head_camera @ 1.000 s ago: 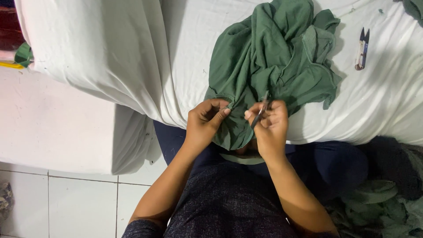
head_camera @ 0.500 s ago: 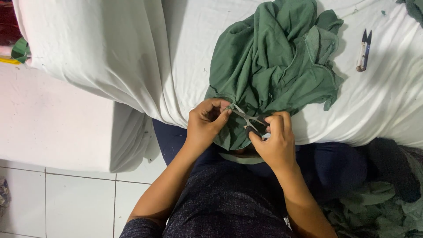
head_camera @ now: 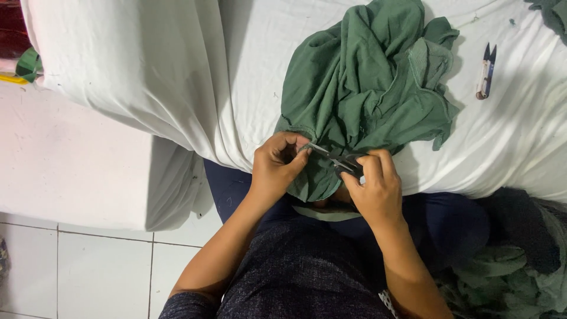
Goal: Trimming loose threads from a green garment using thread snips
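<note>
A crumpled green garment (head_camera: 369, 88) lies on a white sheet (head_camera: 177, 77) in front of me. My left hand (head_camera: 274, 168) pinches the garment's lower hem near its edge. My right hand (head_camera: 373, 188) grips small metal thread snips (head_camera: 333, 158), whose blades point left toward the pinched hem and touch the cloth there. Part of the hem hangs down between my hands.
A second pair of thread snips (head_camera: 486, 72) lies on the sheet at the right. A heap of green and dark cloth (head_camera: 508, 272) sits at the lower right. White floor tiles (head_camera: 77, 266) show at the lower left. A green scrap (head_camera: 26, 62) is at the far left.
My right hand has shifted down and to the right, and the snips now lie flatter, pointing left at the hem. My left hand keeps its pinch.
</note>
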